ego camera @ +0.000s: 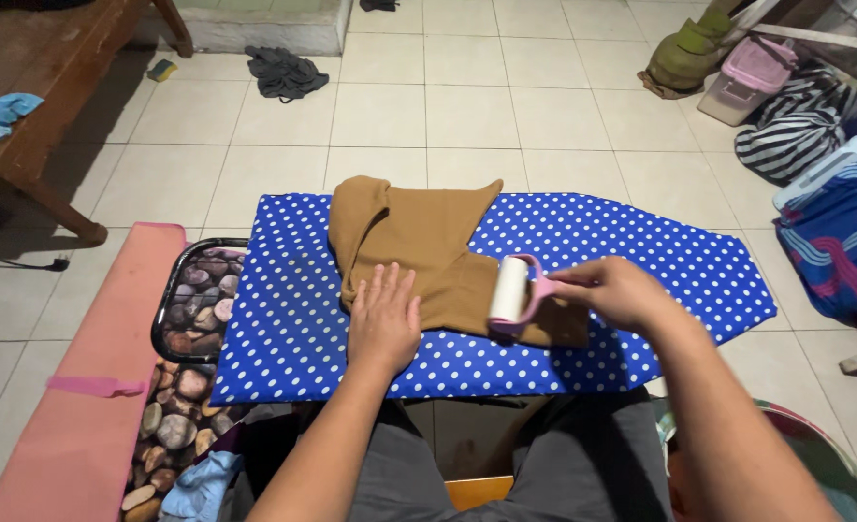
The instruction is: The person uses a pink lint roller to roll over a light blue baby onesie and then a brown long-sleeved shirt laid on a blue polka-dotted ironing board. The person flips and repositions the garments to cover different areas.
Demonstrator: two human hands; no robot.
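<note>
Brown garment (pixel 419 253) on polka-dot ironing board (pixel 641 246): left hand (pixel 385 319) flat, unclenched; right hand (pixel 614 292) grasping pink lint roller (pixel 513 293).

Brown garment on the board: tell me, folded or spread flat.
Folded. The brown garment lies in overlapping layers under the left hand.

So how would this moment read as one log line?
left hand: flat on brown garment | right hand: holds pink lint roller on garment | surface: blue polka-dot ironing board
</note>
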